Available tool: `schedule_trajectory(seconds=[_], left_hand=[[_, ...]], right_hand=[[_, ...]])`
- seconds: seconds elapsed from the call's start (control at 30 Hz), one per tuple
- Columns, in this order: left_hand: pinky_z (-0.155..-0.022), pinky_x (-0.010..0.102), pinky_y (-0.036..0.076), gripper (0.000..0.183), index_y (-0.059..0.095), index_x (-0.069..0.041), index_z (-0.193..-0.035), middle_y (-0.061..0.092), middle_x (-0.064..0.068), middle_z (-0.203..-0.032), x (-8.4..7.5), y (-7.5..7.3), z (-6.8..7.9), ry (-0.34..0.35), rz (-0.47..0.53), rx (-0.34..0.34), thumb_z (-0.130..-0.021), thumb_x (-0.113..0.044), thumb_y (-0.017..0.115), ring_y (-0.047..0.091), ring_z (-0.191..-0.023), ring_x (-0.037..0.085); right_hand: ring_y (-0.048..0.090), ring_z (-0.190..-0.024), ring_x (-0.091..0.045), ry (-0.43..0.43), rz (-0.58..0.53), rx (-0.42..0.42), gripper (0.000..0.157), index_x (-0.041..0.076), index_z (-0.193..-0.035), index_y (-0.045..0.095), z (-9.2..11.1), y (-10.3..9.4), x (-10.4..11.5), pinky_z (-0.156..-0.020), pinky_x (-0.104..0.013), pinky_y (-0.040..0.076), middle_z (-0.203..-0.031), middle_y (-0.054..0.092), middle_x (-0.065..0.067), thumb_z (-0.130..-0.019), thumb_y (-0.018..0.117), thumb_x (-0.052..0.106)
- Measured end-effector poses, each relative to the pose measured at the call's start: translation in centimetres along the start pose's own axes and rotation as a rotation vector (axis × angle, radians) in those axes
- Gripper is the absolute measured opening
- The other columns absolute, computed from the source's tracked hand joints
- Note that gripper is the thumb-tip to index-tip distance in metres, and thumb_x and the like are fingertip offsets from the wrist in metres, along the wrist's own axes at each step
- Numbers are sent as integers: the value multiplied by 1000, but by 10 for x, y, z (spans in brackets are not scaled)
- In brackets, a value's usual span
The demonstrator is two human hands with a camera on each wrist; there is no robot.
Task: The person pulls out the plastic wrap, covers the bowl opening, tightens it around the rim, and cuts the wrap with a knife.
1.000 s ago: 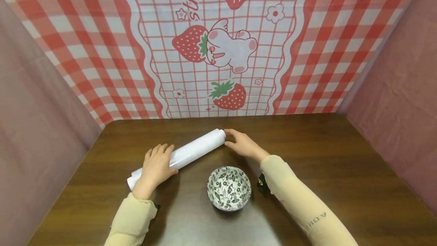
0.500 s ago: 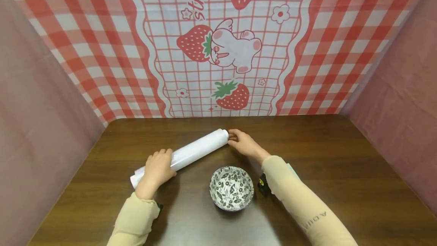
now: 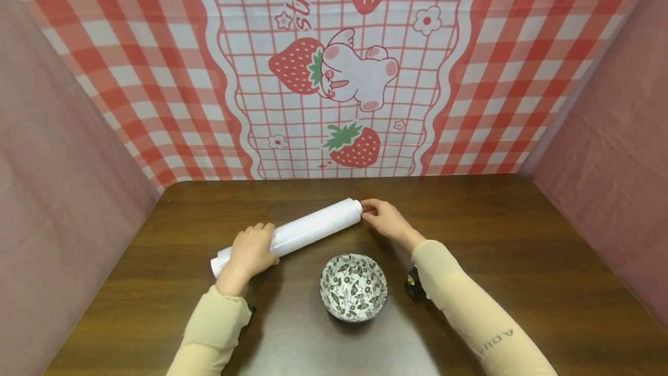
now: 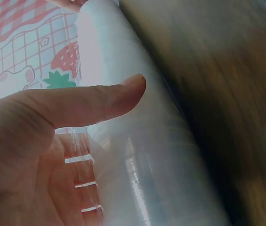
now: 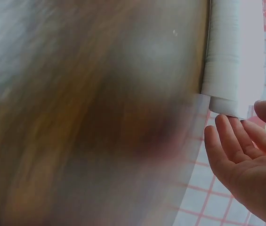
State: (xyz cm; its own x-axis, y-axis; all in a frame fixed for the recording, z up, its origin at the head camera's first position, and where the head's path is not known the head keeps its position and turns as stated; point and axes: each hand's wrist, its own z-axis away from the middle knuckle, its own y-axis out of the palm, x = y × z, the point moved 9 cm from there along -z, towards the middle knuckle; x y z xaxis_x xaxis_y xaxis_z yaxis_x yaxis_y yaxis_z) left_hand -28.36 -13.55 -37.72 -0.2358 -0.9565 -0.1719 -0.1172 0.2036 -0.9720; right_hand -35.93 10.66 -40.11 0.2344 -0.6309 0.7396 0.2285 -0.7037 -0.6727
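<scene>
A white roll of plastic wrap [image 3: 316,228] lies slantwise over the table, its right end farther back. My left hand [image 3: 253,250] grips it near the left end. In the left wrist view the thumb [image 4: 100,101] crosses the roll's near side, and the fingers show through clear film along its other side. At the far end, the fingertips of my right hand [image 3: 388,220] are right at the protruding core [image 5: 224,106]. That hand's fingers are slightly bent, the thumb held apart from them. A bowl [image 3: 354,288] with a dark leaf and flower pattern stands in front of the roll.
The brown wooden table [image 3: 496,237] meets a red-and-white strawberry cloth [image 3: 334,149] at its back edge. Pink curtains [image 3: 600,132] hang along both sides. The bowl stands between my two forearms.
Over the last half second the roll has shifted right and slightly back, and both hands have moved right with it. The bowl has stayed in place.
</scene>
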Motion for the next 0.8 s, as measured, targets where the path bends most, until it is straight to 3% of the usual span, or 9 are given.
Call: schedule_trajectory(seconds=[0.8], left_hand=[[-86, 48, 41, 66, 54, -2, -119, 59, 16, -111, -42, 16, -27, 135, 52, 88, -61, -15, 81, 55, -101, 35]], right_hand=[[59, -97, -31, 97, 131, -149, 34, -3, -109, 56, 41, -40, -31, -83, -44, 45, -104, 63, -19, -88, 56, 24]])
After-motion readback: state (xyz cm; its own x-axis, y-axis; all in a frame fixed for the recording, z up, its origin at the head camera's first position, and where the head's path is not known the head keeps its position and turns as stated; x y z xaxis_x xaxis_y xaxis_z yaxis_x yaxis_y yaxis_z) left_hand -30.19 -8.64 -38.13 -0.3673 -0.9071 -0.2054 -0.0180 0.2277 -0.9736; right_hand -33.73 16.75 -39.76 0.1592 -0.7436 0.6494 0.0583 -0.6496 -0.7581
